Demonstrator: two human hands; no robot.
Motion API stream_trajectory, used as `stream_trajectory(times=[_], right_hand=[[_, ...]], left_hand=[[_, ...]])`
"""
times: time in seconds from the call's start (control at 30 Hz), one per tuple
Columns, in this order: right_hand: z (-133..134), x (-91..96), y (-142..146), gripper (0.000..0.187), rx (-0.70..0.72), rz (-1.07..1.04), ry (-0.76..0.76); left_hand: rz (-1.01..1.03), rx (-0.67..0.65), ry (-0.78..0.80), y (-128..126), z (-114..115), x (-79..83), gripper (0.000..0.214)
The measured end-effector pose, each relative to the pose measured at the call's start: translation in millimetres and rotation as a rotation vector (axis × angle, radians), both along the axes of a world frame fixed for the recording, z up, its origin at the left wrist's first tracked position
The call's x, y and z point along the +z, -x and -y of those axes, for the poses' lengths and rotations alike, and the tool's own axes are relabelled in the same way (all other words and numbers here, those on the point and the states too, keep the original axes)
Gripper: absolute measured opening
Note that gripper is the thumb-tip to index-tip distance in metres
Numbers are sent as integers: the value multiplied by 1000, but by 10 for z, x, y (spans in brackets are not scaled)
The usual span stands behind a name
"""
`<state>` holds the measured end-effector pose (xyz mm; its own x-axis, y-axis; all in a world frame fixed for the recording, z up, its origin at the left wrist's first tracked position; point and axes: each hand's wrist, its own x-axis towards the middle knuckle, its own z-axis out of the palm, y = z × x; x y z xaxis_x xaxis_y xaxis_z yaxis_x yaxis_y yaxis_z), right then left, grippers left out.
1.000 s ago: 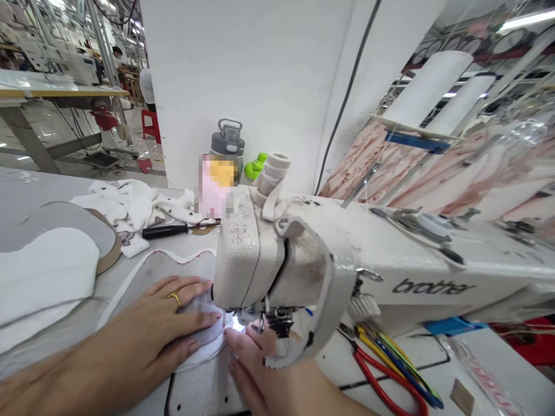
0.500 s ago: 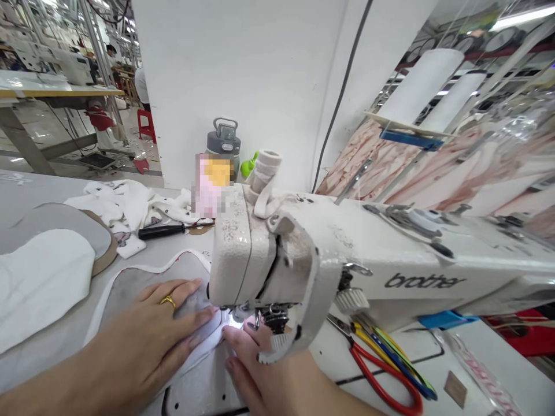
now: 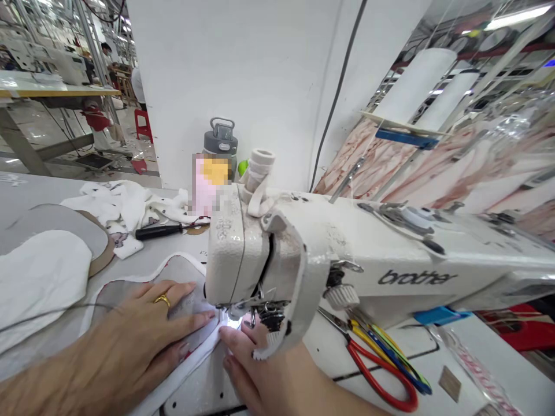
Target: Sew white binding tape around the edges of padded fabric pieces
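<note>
The left hand [image 3: 125, 329] lies flat on a grey padded panel [image 3: 147, 292] bound in white, its fingers [image 3: 182, 294] open and pressing down. The right hand [image 3: 255, 364] sets its open fingertips [image 3: 228, 341] against the panel's edge, which runs to the presser foot [image 3: 236, 315] of a white Brother sewing machine [image 3: 368, 254] on the bench [image 3: 26, 185]. Red-handled scissors [image 3: 381, 375] lie right of the machine's head, a screwdriver [image 3: 158, 231] left of it.
</note>
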<state>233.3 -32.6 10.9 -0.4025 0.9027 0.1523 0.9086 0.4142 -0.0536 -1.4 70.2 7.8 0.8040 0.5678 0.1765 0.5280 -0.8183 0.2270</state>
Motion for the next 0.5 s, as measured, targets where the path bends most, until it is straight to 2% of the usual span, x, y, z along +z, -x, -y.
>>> stream_trajectory(times=[0.1, 0.27, 0.5], right_hand=[[-3, -9, 3, 26, 4, 21, 15], [-10, -7, 12, 28, 9, 67, 52], [14, -47, -2, 42, -11, 110, 68]], left_hand=[[-128, -84, -58, 10, -6, -10, 42], [-153, -89, -85, 26, -29, -51, 45], [-151, -76, -60, 39, 11, -47, 43]])
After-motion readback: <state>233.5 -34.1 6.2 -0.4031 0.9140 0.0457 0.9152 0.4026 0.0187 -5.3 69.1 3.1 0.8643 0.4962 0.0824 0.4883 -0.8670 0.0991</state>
